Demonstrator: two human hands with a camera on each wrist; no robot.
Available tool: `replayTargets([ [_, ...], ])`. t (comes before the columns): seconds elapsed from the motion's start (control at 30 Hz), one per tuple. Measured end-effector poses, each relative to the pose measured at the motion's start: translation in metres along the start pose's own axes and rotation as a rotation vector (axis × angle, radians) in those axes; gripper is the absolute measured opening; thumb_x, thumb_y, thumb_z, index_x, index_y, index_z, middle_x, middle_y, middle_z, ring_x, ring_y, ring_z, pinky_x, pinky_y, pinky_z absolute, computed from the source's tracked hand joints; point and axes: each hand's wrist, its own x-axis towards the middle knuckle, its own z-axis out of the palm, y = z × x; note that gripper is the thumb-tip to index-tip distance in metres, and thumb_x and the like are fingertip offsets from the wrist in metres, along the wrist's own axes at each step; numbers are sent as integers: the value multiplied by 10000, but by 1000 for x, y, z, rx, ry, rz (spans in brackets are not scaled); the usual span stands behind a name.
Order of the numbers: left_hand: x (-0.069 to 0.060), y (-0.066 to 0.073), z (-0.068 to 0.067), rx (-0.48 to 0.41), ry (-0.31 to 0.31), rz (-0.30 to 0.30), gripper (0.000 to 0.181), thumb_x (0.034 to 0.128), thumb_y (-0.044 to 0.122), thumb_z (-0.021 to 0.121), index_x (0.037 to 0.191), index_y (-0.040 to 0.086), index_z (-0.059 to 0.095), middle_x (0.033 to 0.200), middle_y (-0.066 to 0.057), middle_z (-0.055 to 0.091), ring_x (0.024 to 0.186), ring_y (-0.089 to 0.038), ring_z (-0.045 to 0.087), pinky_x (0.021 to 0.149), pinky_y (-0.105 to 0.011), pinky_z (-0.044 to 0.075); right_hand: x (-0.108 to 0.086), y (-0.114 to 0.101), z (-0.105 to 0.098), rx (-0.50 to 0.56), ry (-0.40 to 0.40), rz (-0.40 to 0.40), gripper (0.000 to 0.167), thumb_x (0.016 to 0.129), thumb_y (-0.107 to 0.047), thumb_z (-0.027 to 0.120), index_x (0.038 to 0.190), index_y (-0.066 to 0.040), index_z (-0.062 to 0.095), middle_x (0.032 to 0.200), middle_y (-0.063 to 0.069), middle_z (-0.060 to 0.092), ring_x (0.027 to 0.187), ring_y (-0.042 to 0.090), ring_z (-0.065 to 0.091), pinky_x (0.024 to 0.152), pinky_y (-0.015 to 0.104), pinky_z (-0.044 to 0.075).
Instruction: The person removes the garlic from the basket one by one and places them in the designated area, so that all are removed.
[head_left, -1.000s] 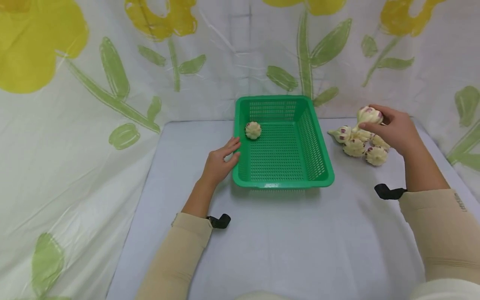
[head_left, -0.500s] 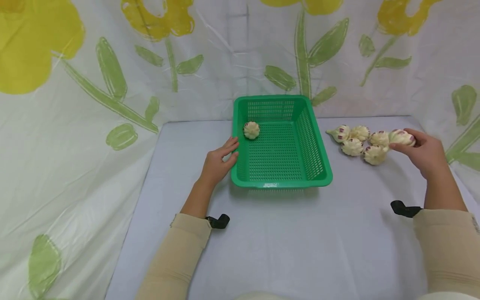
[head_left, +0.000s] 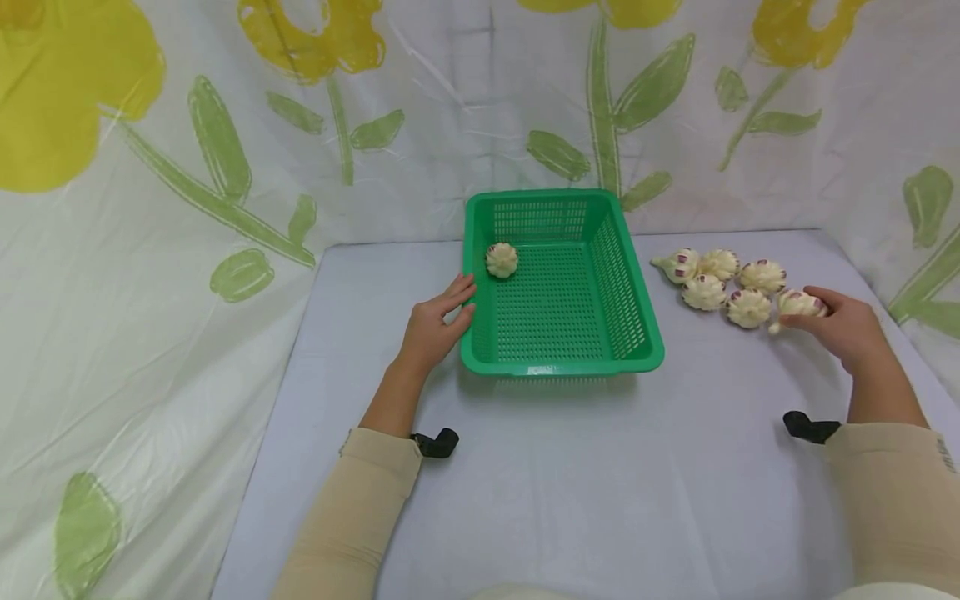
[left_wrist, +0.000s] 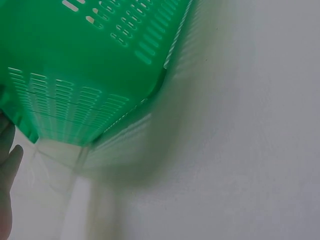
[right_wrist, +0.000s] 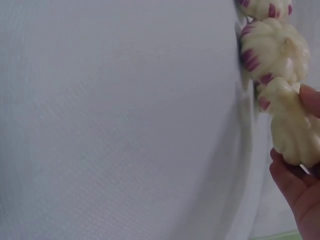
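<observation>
My right hand (head_left: 843, 329) grips a cream garlic bulb (head_left: 799, 305) with purple marks, at the right end of a cluster of several like bulbs (head_left: 748, 308). In the right wrist view, thumb and fingers lie on opposite sides of the held garlic bulb (right_wrist: 292, 132), whose stem side is toward another bulb (right_wrist: 277, 50). My left hand (head_left: 433, 327) touches the left rim of a green plastic basket (head_left: 562, 367) with extended fingers. One garlic bulb (head_left: 502, 260) sits inside, near the basket's left wall. The left wrist view shows the basket's slotted side (left_wrist: 65, 55) and a few fingertips (left_wrist: 12, 155).
A pale cloth covers the table (head_left: 570, 483). Behind it hangs a white curtain (head_left: 435, 167) printed with yellow flowers and green leaves. The bulb cluster lies to the right of the basket, close to the table's back edge.
My right hand has carried its garlic bulb from above the cluster rightward and down, to the cluster's right end by the tabletop. The left hand stays at the basket rim.
</observation>
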Motion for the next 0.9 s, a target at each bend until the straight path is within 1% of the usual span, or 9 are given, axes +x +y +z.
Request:
replayTargets([
  [0.13,1,0,0,6,-10,10,377,973,174,604,1317,20,618,1437,-11,544,1397,-123,429,1098,-372,423,1,4,4,-24,-55,43,988,880,-634,589,1565,-83,138,1577,348,74,1372,626,172,853,782,374],
  [0.23,1,0,0,9,-9,9,373,972,172,604,1316,28,622,1433,-9,548,1393,-114,433,1098,-362,423,1,3,6,-26,-99,74,1050,847,-684,593,1571,-105,100,1581,343,36,1362,634,163,830,782,381],
  [0.37,1,1,-1,9,-5,3,372,969,169,605,1315,33,625,1430,-10,552,1390,-111,437,1097,-362,426,1,0,8,-34,-129,88,1089,829,-711,592,1574,-117,63,1580,346,21,1366,628,144,877,783,359],
  [0.57,0,1,-1,14,-4,7,371,968,169,607,1315,40,625,1429,-9,553,1387,-115,441,1095,-363,428,-1,-2,8,-54,-130,75,1090,835,-702,593,1572,-102,59,1570,362,27,1375,629,122,910,782,343],
  [0.7,1,2,-1,12,-1,10,369,967,175,610,1317,58,626,1430,-5,552,1387,-117,443,1093,-359,429,0,-1,9,-48,-122,78,1103,824,-704,608,1571,-101,64,1572,358,10,1382,629,109,917,785,333],
  [0.9,1,1,-1,7,-2,3,372,967,165,612,1313,29,625,1429,-9,553,1390,-117,438,1100,-359,421,0,-2,10,-45,-122,87,1100,826,-711,595,1571,-99,65,1569,364,3,1366,640,128,904,781,348],
])
